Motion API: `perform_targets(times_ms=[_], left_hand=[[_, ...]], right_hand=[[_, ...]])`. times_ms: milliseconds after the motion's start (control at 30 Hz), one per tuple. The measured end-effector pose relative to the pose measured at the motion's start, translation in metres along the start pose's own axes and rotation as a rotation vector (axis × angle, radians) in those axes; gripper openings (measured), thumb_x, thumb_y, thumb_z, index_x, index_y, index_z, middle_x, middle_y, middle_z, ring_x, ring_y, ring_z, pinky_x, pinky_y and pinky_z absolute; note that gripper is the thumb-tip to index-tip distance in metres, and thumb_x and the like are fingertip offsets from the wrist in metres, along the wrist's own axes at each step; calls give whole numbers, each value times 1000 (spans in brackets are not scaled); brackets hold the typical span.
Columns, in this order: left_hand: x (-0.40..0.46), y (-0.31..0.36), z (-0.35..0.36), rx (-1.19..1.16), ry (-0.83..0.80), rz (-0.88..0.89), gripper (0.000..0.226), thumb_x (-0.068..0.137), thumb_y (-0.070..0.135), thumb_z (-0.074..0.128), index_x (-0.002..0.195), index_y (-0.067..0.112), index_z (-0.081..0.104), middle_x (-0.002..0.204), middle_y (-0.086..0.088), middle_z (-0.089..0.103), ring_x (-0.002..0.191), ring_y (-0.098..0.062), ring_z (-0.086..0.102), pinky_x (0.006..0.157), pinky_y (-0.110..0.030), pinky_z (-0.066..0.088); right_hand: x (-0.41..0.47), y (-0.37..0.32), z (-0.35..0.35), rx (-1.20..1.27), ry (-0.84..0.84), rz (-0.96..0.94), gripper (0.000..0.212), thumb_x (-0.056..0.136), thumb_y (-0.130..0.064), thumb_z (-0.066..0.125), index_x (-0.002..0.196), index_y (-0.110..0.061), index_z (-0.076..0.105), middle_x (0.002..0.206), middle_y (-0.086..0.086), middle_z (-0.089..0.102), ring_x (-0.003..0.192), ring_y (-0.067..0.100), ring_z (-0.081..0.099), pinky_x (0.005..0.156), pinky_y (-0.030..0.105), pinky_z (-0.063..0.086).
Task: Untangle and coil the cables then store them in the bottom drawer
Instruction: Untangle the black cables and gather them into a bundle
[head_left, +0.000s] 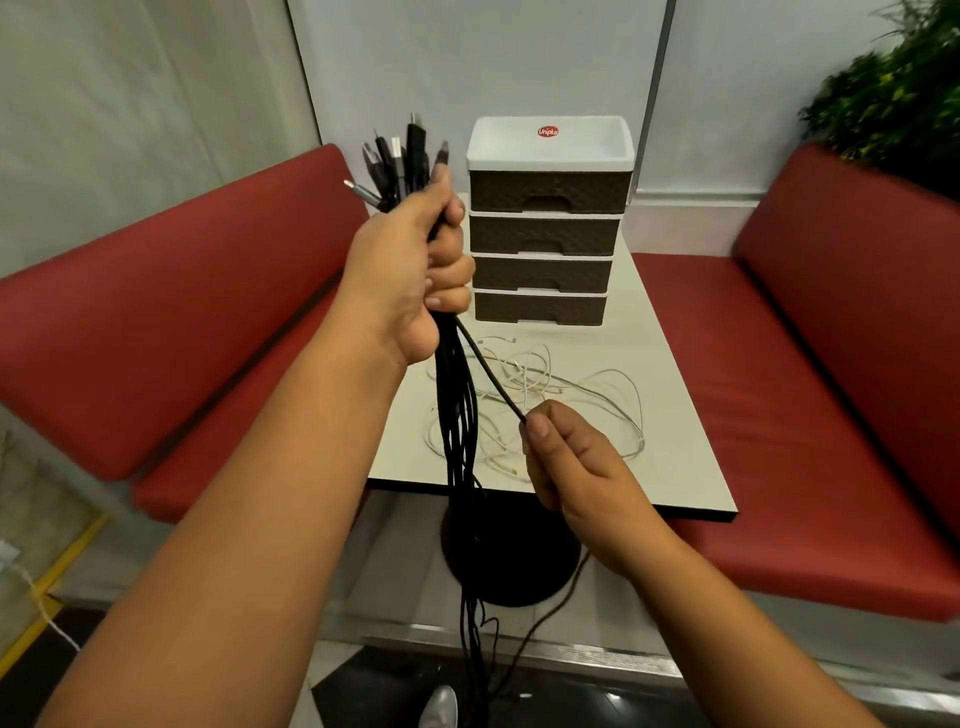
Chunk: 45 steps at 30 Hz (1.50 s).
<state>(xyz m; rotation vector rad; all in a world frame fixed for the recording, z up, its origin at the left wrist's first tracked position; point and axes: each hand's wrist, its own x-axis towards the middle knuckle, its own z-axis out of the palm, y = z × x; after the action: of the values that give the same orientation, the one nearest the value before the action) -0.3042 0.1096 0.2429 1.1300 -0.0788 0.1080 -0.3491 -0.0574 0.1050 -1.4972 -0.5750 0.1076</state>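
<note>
Left hand (415, 270) fists black cables (457, 415) in front of drawers (543, 234); right hand (566, 462) pinches one strand. Risk: pulling tightens knots, or snags white cables (571, 395) before drawers.

A small white table (685, 467) with a dark edge stands between two red benches on a round black base (511, 566). At its far end stands a drawer unit (545, 228), white frame with four brown drawers, all closed; the bottom drawer (540, 307) is nearest the table surface. In front of the unit lies a loose tangle of white cables (550, 395), spread over the middle of the table. The cables are near the drawer unit but not touching it.
</note>
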Motion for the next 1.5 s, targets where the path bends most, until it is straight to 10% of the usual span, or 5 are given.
perform_targets(times_ms=[533,600,733,967,1500], left_hand=[[14,15,12,-19,61,129,37,101,39,48,69,19,47,46,9,23,38,-5,14,35,-18,12],[12,5,14,-6,53,105,37,101,39,47,70,20,46,44,9,23,37,-5,14,35,-17,11],[7,-13,21,16,14,62,38,101,38,49,68,20,46,44,9,24,36,-4,15,34,-16,13],[-4,-24,49,-3,-98,-30,48,97,41,53,56,23,36,42,9,19,36,-6,12,37,-17,10],[13,21,39,-121,-11,77,48,98,35,50,54,24,33,41,10,17,36,-6,11,35,-16,10]], right_hand=[[-68,155,-32,-705,-193,403,29,100,-49,36,80,-31,48,86,-4,63,82,8,58,84,38,48],[-56,149,-43,-779,-309,507,9,100,-34,47,95,-35,56,107,-1,60,99,11,57,96,36,45],[-13,83,-50,-692,-241,393,53,89,-47,61,138,-35,43,139,-11,46,129,5,44,110,28,36],[27,-11,7,-187,127,-54,30,88,-44,61,95,-15,54,78,4,60,71,23,60,69,44,53],[-15,97,-22,-215,68,360,39,94,-40,58,65,-23,38,54,-8,35,47,9,34,50,27,29]])
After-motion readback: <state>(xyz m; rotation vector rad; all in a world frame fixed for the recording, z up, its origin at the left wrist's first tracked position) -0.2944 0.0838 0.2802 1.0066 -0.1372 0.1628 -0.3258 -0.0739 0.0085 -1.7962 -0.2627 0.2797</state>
